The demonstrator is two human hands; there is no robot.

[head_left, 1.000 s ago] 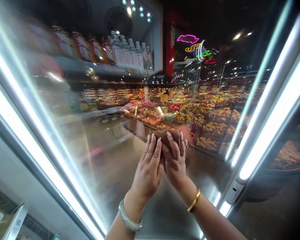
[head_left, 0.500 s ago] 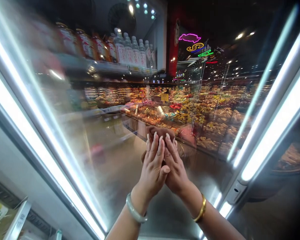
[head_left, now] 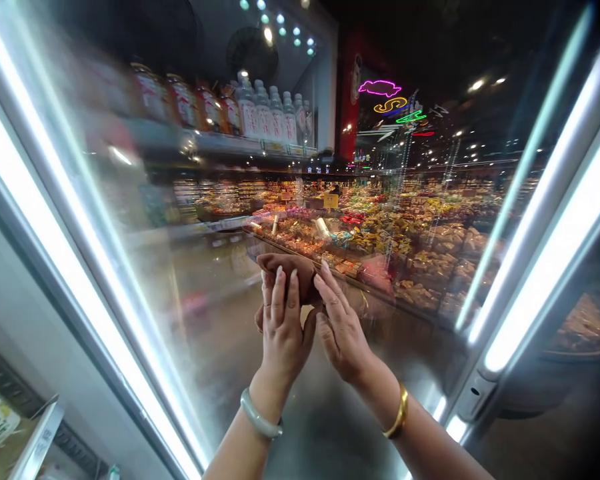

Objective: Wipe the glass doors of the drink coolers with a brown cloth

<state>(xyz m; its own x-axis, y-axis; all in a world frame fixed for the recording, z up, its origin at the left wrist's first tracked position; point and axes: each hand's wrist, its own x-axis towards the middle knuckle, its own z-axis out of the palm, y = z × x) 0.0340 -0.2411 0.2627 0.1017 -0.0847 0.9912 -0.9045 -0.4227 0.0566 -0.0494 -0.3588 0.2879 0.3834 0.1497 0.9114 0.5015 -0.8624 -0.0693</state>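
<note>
A brown cloth [head_left: 291, 269] is pressed flat against the glass door [head_left: 220, 360] of a lit cooler. My left hand [head_left: 281, 327] lies over the cloth's lower part, fingers straight and pushing it onto the glass. Just to its right my right hand [head_left: 341, 327] rests against the glass with fingers stretched out, its fingertips at the cloth's right edge. A pale bangle is on my left wrist and a gold one on my right.
Bright light strips run down the door frame at left [head_left: 65, 267] and right [head_left: 545, 247]. The glass reflects store shelves with bottles [head_left: 260, 117] and bins of packaged goods [head_left: 380, 233]. A shelf edge with a label [head_left: 35, 440] shows at bottom left.
Both hands and the cloth have slid left and slightly down across the glass. My right hand, earlier overlapped with the left on the cloth, now sits apart beside it.
</note>
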